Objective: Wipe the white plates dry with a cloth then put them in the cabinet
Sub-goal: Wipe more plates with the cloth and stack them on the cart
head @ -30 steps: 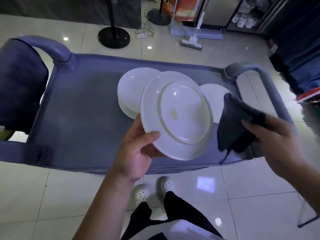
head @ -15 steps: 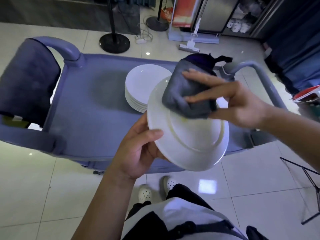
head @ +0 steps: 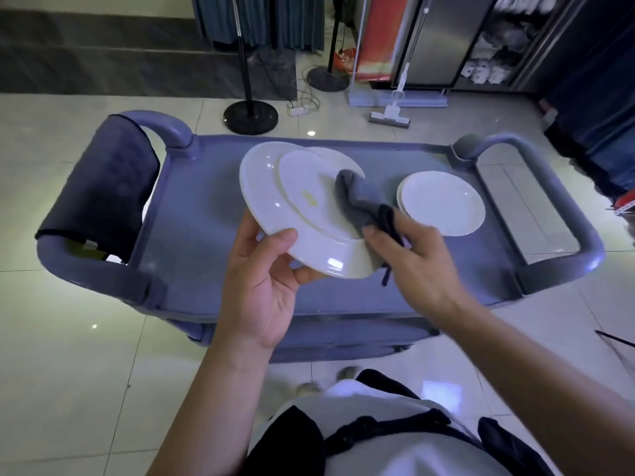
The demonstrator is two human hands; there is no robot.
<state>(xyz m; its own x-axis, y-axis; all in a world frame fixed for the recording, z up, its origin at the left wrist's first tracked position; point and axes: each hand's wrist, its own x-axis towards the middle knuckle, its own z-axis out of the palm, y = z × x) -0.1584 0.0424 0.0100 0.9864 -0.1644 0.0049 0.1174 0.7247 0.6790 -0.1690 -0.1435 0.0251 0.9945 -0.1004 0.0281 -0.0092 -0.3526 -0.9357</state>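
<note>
**White plates, grey cloth, blue-grey cart**

At the centre of the frame a plain white plate (head: 292,201) carries a small yellowish mark near its middle. A grey cloth (head: 360,204) with a darker, near-black edge lies against it. To the right, a short stack of plates (head: 443,204) is the same plain white. The cart (head: 192,207) beneath is muted blue-grey all over. A dark navy cloth (head: 106,187) drapes its handle at left. The floor (head: 68,355) is pale cream glossy tile with thin grey grout lines. A red panel (head: 381,32) stands at upper centre.
</note>
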